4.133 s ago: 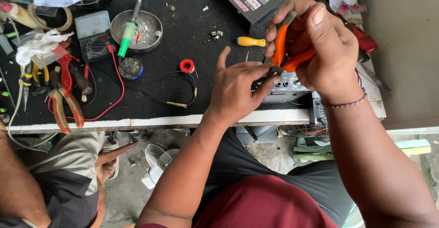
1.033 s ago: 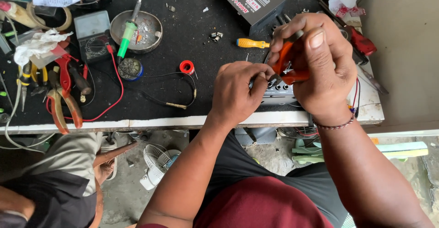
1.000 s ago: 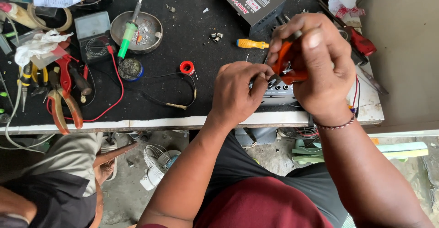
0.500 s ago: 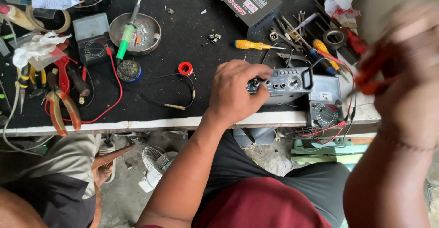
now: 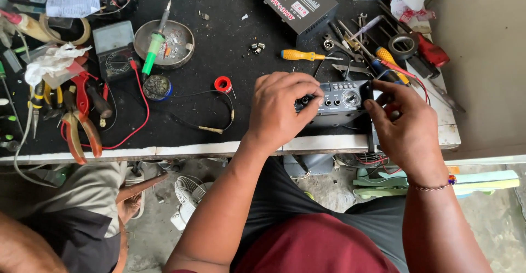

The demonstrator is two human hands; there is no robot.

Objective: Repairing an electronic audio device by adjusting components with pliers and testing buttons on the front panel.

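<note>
Both hands now close on the small grey electronic unit (image 5: 335, 102) at the near edge of the black workbench (image 5: 219, 43): the left hand (image 5: 280, 108) clamps its left end, fingers curled over the knobbed front panel, while the right hand (image 5: 404, 124) grips its right end, thumb near the top corner. Half a second ago that right hand was swinging away, blurred, with an orange-handled tool; it has come back without it, so cutting seems over and handling of the unit takes its place. Just beyond lie a yellow-handled screwdriver (image 5: 300, 55) and a black box (image 5: 300, 3). Most of the unit's body hides under the palms.
</note>
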